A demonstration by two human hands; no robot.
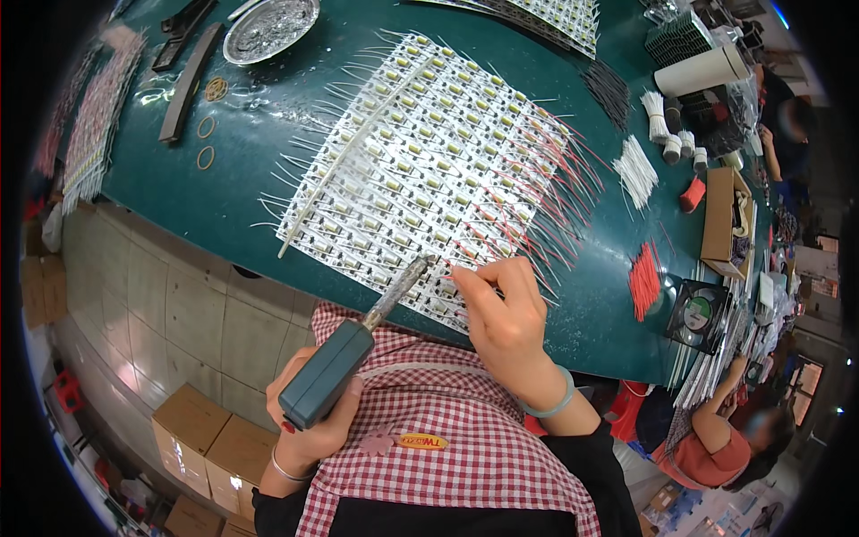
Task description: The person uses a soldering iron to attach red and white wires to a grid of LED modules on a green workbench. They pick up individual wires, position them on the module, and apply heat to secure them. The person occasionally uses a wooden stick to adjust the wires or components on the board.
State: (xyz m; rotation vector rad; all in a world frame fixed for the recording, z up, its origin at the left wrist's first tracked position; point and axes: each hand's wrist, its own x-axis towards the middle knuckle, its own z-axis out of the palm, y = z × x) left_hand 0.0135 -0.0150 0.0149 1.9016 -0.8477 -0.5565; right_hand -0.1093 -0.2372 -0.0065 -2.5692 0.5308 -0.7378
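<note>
My left hand (315, 442) is closed around the handle of a dark green soldering gun (329, 371). Its silvery tip points up and to the right, over the near part of a white panel of small circuit boards (394, 192). Close to that tip, the thumb and forefinger of my right hand (512, 329) pinch what looks like a thin red wire at the panel; the fingers partly cover it. Red wires (559, 192) stick out along the panel's right side, pale wires along its left. Across the panel's left part lies a long thin strip (344, 166).
On the green table (591, 336) lie bundles of red wires (643, 282), white wires (636, 174) and black wires (608, 92). A metal dish (268, 31) and rubber bands (206, 157) are at upper left. A small fan (698, 315) and cardboard box (727, 221) stand right, near a co-worker (707, 443).
</note>
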